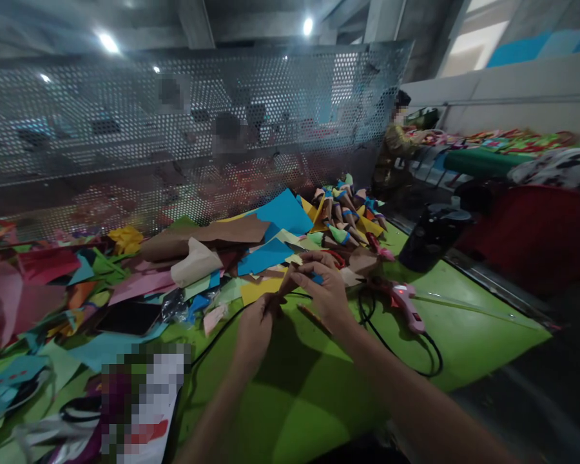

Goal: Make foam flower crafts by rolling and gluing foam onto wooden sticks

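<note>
Above the green table (290, 374), both of my hands pinch a small brown rolled piece (286, 282) that looks like felt or paper. My left hand (258, 325) grips its lower end with closed fingers. My right hand (325, 287) holds the upper end between thumb and fingers; a bit of blue shows at these fingers. Under the right hand lies a thin pencil-like stick (315, 319). To the right rests a pink glue gun (406, 304) with a red light on it and a black cord. Behind the hands is a heap of small brown cones (341, 212) with coloured tips.
Coloured sheets and scraps (265, 254) cover the back and left. A dark phone (129, 318) lies among them. A black container (435, 237) and a clear stick (468, 304) are at right. A perforated metal panel (198, 129) stands behind; a person (396, 142) works beyond it.
</note>
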A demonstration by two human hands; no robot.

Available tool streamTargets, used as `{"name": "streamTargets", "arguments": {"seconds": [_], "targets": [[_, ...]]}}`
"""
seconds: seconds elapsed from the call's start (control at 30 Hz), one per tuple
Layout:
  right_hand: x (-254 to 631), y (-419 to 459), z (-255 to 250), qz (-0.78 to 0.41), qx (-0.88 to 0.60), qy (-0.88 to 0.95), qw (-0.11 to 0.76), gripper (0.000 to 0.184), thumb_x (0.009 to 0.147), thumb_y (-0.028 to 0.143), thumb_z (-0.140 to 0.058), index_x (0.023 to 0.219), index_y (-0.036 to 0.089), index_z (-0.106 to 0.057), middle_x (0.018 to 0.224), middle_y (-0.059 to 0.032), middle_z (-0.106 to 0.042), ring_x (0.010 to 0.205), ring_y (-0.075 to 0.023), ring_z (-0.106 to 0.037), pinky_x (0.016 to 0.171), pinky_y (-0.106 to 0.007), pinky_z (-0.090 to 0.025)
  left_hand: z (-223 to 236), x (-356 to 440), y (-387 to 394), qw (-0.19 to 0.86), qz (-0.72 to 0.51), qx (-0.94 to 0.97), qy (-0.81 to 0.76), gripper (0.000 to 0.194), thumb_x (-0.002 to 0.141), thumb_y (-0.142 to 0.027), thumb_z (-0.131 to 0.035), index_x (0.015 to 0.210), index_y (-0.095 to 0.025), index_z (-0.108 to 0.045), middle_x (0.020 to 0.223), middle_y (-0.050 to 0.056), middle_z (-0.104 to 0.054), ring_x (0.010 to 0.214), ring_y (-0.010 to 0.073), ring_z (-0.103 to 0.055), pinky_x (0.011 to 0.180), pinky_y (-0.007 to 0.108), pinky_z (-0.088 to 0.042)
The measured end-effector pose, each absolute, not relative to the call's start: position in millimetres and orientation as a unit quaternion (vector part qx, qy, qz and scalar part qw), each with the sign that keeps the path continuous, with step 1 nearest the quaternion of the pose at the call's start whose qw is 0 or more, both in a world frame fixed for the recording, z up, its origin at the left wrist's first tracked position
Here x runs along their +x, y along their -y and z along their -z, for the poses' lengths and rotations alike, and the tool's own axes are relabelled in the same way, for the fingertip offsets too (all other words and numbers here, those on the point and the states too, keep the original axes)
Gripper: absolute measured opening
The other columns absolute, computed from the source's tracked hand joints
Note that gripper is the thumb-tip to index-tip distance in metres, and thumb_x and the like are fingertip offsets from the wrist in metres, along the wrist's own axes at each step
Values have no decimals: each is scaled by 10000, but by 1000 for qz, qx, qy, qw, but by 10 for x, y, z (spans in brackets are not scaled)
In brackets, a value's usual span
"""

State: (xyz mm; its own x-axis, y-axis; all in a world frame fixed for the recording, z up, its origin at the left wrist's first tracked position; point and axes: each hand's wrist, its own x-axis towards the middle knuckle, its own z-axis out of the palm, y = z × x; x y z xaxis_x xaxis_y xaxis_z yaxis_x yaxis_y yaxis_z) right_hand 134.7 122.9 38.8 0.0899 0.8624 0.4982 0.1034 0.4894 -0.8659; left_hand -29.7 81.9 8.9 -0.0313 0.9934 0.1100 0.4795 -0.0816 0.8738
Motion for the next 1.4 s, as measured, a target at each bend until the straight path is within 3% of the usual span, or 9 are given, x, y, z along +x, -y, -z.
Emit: {"name": "streamTargets", "arguments": {"seconds": [0.23, 0.43, 0.6, 0.9, 1.23, 1.4], "targets": [[1353, -1257, -365, -312, -402, 594, 623, 77, 773, 306, -740, 722, 251, -723, 1066, -65, -613, 1064, -259, -574, 921, -401, -489, -70, -294, -833, 345, -416, 613, -576, 295, 908, -399, -475, 778, -197, -645, 672, 12, -638, 629, 180, -545, 599, 273, -369], [1360, -1237, -405, -315, -385, 621, 606, 42, 749, 279, -769, 724, 259, -742, 1075, -68, -619, 1075, -265, -572, 910, -402, -499, -83, -295, -850, 393, -437, 576, -568, 270, 884, -405, -516, 862, -183, -669, 701, 17, -665, 613, 169, -534, 591, 270, -385], [1342, -1217, -389, -299, -357, 643, 608, 45, 757, 251, -784, 743, 261, -742, 1055, -66, -624, 1082, -256, -576, 937, -407, -486, -104, -309, -876, 406, -446, 567, -561, 281, 864, -437, -547, 817, -182, -656, 660, 10, -653, 616, 165, -538, 610, 265, -394], [1370, -1268, -369, -353, -389, 588, 615, 49, 757, 274, -757, 722, 245, -740, 1063, -64, -618, 1059, -250, -580, 968, -405, -458, -76, -301, -836, 389, -440, 599, -545, 242, 910, -339, -471, 844, -185, -646, 788, 36, -691, 697, 177, -561, 659, 278, -410], [1379, -1365, -243, -398, -391, 534, 635, 164, 740, 389, -779, 726, 233, -733, 1015, -74, -638, 1037, -285, -599, 880, -431, -507, -110, -347, -861, 412, -451, 577, -542, 246, 876, -372, -511, 755, -182, -609, 747, 26, -641, 708, 176, -540, 673, 286, -390], [1397, -1413, -213, -420, -382, 504, 651, 121, 736, 342, -782, 719, 236, -725, 1032, -54, -617, 1007, -247, -592, 855, -402, -507, -140, -370, -864, 457, -472, 542, -524, 259, 878, -398, -527, 795, -176, -632, 771, 27, -662, 682, 156, -514, 667, 276, -386]]}}
